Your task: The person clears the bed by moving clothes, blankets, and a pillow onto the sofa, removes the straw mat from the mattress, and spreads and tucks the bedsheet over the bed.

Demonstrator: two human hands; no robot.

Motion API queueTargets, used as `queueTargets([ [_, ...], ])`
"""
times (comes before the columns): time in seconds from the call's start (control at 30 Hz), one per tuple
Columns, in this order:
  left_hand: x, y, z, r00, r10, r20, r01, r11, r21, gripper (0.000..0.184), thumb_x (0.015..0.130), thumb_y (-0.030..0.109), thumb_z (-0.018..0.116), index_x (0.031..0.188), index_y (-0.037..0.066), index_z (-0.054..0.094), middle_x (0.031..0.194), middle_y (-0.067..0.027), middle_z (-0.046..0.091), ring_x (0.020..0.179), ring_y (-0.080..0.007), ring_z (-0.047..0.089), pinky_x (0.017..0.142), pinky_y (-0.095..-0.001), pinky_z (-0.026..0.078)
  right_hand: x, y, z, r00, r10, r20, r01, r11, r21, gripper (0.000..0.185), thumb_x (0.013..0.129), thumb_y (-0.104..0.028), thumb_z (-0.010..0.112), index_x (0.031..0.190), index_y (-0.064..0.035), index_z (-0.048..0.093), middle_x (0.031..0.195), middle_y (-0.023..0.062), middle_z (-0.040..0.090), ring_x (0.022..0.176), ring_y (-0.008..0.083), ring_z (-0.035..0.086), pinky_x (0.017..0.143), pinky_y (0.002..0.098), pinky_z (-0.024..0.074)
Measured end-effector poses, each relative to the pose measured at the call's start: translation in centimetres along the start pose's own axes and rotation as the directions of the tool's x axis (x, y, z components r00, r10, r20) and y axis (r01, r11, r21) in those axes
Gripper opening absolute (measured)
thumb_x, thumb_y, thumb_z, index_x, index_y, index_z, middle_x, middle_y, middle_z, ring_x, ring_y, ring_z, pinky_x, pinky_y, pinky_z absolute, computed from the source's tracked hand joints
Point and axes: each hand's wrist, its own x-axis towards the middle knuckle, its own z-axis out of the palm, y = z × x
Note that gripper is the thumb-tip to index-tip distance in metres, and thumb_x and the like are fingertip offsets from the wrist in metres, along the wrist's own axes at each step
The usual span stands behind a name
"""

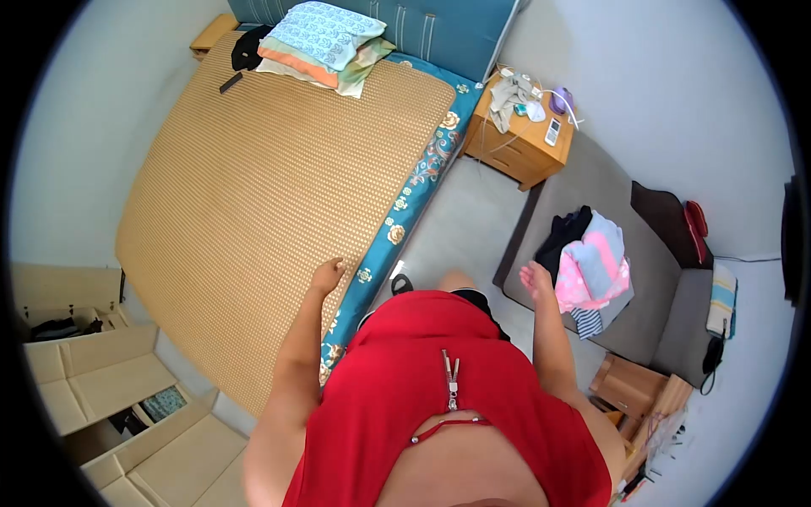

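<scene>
My left hand is above the near right part of a bed, over its woven tan mat. Its fingers are curled in and nothing shows in them. My right hand hangs just left of a clothes pile, fingers loosely bent and partly apart, holding nothing visible. In that pile are a pink and grey folded garment, a black garment and a striped cloth. The pile lies on a grey sofa. Whether my right hand touches it I cannot tell.
Stacked pillows, a black cloth and a dark remote lie at the bed's head. A wooden nightstand carries a white phone, cloth and cables. Cream cabinets stand at lower left. A dark slipper is on the floor.
</scene>
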Motion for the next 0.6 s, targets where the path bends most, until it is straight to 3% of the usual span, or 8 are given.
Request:
queueTargets([
  [0.07,1.0,1.8,-1.4,0.997,-0.019,-0.069,0.015,0.997,-0.07,0.043,0.086,0.035,0.054,0.121,0.011,0.057,0.099,-0.0189,0.065,0.092,-0.0333,0.062,0.083,-0.0398,0.048,1.0,-2.7,4.9,0.992,-0.067,0.107,0.084,0.983,-0.162,0.031,0.087,-0.026,0.057,0.112,-0.0101,0.052,0.099,0.0075,0.063,0.084,0.0192,0.061,0.074,0.0315,0.0495],
  [0.23,1.5,0.2,-0.1,0.99,-0.109,-0.088,0.095,0.985,-0.141,0.046,0.088,0.041,0.051,0.12,0.009,0.058,0.095,-0.0183,0.066,0.089,-0.0329,0.063,0.079,-0.0395,0.049,7.6,-9.6,16.1,0.981,-0.014,0.195,0.069,0.959,-0.275,0.031,0.087,-0.028,0.056,0.111,-0.0098,0.052,0.099,0.0068,0.063,0.084,0.0183,0.061,0.075,0.0324,0.0498],
  [0.37,-1.4,-3.4,3.9,0.934,-0.359,0.001,0.348,0.906,-0.239,0.047,0.086,0.042,0.052,0.118,0.008,0.059,0.096,-0.0199,0.065,0.09,-0.0342,0.063,0.08,-0.0412,0.048,14.6,-14.4,26.8,0.946,0.112,0.304,-0.012,0.95,-0.312,0.03,0.087,-0.027,0.057,0.112,-0.011,0.053,0.1,0.0074,0.063,0.085,0.0185,0.061,0.075,0.032,0.0497],
  [0.5,-6.2,-5.6,8.5,0.783,-0.622,0.004,0.574,0.721,-0.388,0.044,0.083,0.033,0.057,0.114,0.002,0.06,0.102,-0.0213,0.064,0.095,-0.0351,0.062,0.083,-0.0413,0.048,19.2,-19.3,40.3,0.886,0.137,0.444,0.089,0.888,-0.451,0.029,0.086,-0.024,0.057,0.112,-0.0111,0.053,0.091,0.0053,0.061,0.079,0.0181,0.059,0.072,0.0315,0.0497],
  [0.53,-7.8,-8.1,12.2,0.79,-0.596,-0.144,0.512,0.77,-0.38,0.04,0.085,0.025,0.058,0.114,-0.002,0.059,0.073,-0.0098,0.065,0.055,-0.0156,0.06,0.051,-0.0284,0.049,18.9,-20.6,43.7,0.861,0.159,0.483,0.111,0.868,-0.483,0.028,0.086,-0.023,0.057,0.11,-0.0111,0.053,0.088,0.0043,0.06,0.078,0.0177,0.058,0.07,0.031,0.0497],
  [0.57,-8.5,-4.0,9.6,0.691,-0.719,0.074,0.642,0.563,-0.521,0.038,0.085,0.023,0.058,0.113,-0.004,0.059,0.072,-0.008,0.062,0.056,-0.0147,0.058,0.049,-0.0277,0.049,19.5,-21.4,46.7,0.834,0.182,0.52,0.132,0.851,-0.509,0.027,0.085,-0.022,0.057,0.109,-0.0112,0.054,0.084,0.0034,0.059,0.076,0.0172,0.058,0.069,0.0306,0.0496],
  [0.6,-8.5,-2.5,9.9,0.658,-0.749,0.075,0.648,0.513,-0.563,0.038,0.086,0.023,0.057,0.113,-0.004,0.058,0.073,-0.0079,0.061,0.057,-0.015,0.058,0.05,-0.0277,0.05,22.0,-21.4,49.7,0.823,0.218,0.525,0.117,0.839,-0.531,0.024,0.085,-0.021,0.056,0.107,-0.0111,0.055,0.083,0.003,0.057,0.074,0.0167,0.056,0.067,0.0296,0.0494],
])
